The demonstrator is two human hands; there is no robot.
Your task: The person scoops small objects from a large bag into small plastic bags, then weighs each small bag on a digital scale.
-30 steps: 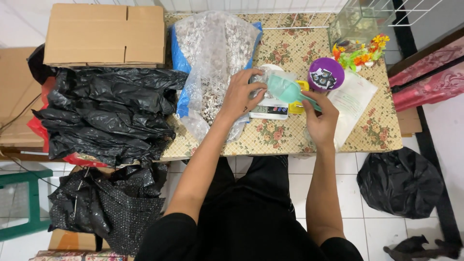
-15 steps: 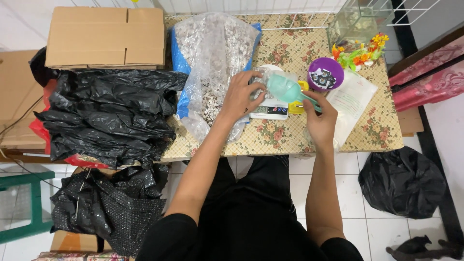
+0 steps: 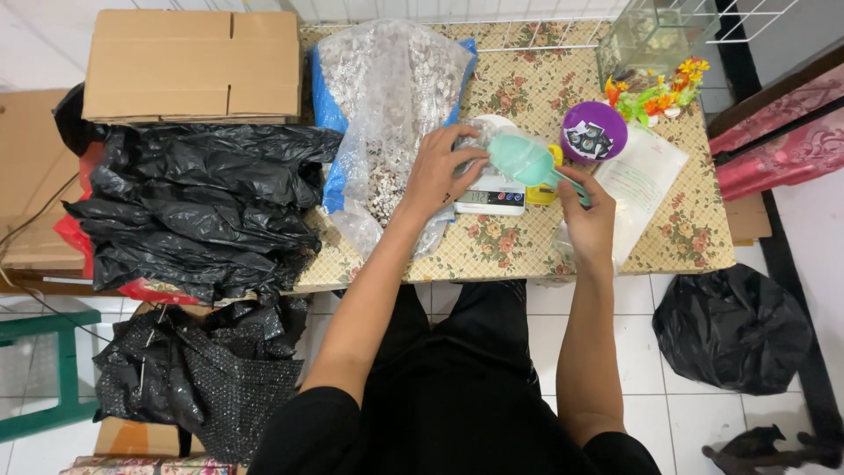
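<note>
Right hand [image 3: 587, 220] clenched round the handle of a pale green scoop [image 3: 520, 158], bowl of the scoop held just above a small white digital scale [image 3: 491, 195]. Left hand [image 3: 437, 171] grasping a small clear bag [image 3: 479, 136] directly over the scale, mouth of the bag touching the scoop's bowl. Contents of bag and scoop too blurred to tell. Left of the scale: large clear sack of pale pebbles [image 3: 387, 114], open and nearly full, suggesting portioning at an early stage. Right of the scale: purple bowl [image 3: 594, 130] with small packets, a sheet of clear bags [image 3: 640, 180]. Beyond the scale to the right: glass tank [image 3: 655, 35]. Floral-covered surface [image 3: 686, 229] beneath. Far left of the scale: black plastic bags [image 3: 193, 202], cardboard box [image 3: 193, 66].
</note>
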